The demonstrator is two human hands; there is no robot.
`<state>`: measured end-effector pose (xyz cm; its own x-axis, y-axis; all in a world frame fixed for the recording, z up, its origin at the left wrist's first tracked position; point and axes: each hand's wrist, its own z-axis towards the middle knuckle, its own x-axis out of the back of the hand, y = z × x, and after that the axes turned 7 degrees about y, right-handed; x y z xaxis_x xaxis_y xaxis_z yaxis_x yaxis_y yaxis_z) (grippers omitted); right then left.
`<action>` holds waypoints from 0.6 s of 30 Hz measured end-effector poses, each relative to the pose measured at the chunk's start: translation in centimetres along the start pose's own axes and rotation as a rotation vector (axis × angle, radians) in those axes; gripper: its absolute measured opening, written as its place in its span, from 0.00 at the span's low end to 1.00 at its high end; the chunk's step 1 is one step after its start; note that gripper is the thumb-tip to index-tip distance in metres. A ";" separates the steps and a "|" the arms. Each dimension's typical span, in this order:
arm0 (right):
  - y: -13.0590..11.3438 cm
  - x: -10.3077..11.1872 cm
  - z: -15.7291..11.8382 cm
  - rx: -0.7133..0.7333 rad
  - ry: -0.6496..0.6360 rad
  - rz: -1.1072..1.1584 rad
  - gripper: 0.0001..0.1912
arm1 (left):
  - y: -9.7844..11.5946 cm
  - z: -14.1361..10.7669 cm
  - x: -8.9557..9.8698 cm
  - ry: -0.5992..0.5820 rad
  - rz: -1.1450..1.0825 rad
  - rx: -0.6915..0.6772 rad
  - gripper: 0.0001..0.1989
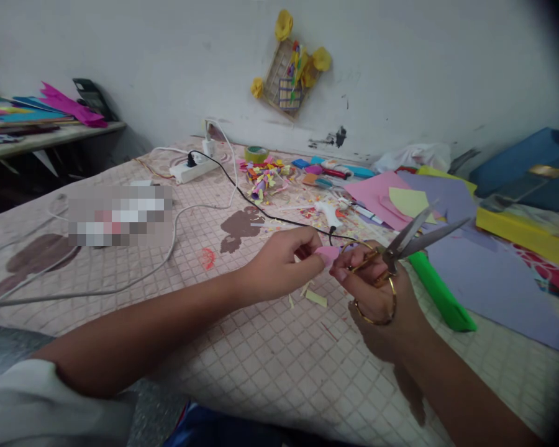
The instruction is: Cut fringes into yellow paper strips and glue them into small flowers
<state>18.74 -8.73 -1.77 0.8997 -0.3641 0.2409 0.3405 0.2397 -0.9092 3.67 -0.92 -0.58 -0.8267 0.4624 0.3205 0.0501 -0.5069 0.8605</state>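
Note:
My left hand (286, 261) pinches a small piece of pink paper (328, 253) between thumb and fingers. Gold-handled scissors (403, 239) hang on my right hand (382, 298), with a handle loop around the fingers and the blades spread apart, pointing away to the upper right. The fingertips of my right hand are close to the pink piece; whether they touch it I cannot tell. Pale yellow paper scraps (315, 298) lie on the patterned cloth just below my hands. A white glue gun (327, 214) rests beyond them.
A power strip (193, 169) with plugs and loose cables sits at the back left. Paper scraps (265, 177) are heaped near green tape (256, 154). Purple sheets (489, 279), pink sheets (377, 192) and a green roll (442, 292) lie at the right. A yellow-flowered craft (284, 81) hangs on the wall.

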 end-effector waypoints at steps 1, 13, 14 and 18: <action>-0.2 0.0 0.0 -0.004 -0.001 -0.016 0.10 | -0.1 0.1 0.1 0.010 -0.034 0.016 0.06; 1.8 2.7 2.2 -0.070 0.152 -0.542 0.09 | -0.5 0.3 -0.2 -0.126 -0.407 0.212 0.11; 2.1 2.8 2.4 -0.061 0.156 -0.508 0.08 | -0.6 0.2 -0.2 -0.141 -0.412 0.214 0.11; 0.9 2.5 2.1 0.033 0.062 -0.302 0.04 | -0.7 0.1 -0.3 -0.147 -0.410 0.213 0.12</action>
<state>21.91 -7.58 -1.31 0.7387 -0.4770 0.4761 0.5990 0.1409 -0.7882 3.98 -0.62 -1.29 -0.7152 0.6985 -0.0231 -0.1371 -0.1078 0.9847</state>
